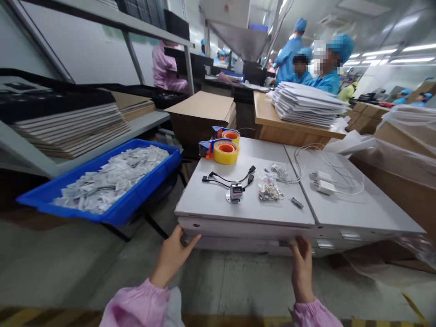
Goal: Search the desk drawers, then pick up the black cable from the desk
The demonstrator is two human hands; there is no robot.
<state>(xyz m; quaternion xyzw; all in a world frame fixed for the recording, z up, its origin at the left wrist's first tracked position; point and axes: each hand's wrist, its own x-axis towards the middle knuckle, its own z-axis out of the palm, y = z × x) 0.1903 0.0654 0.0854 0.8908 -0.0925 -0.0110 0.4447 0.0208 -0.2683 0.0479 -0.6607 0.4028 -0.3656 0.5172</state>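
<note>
Worktop (pixel 200 200): smooth, white, flat. Its pale front panel (pixel 238 230) runs along the near edge, between my hands. Left hand (pixel 173 254) at the panel's left end, thumb spread well away from the fingers. Right hand (pixel 301 268) at its right end, fingers bent up against it; cannot tell how far open, or how firm the hold. On top: 2 tape dispensers (pixel 225 153), glossy yellow rolls, orange cores; thin black cables (pixel 221 180) beside a boxy metal counter (pixel 236 192); clear crinkled bag (pixel 270 190), small metallic parts inside. Left: blue plastic tray (pixel 136 203), heaped with crumpled translucent packets (pixel 116 179).
</note>
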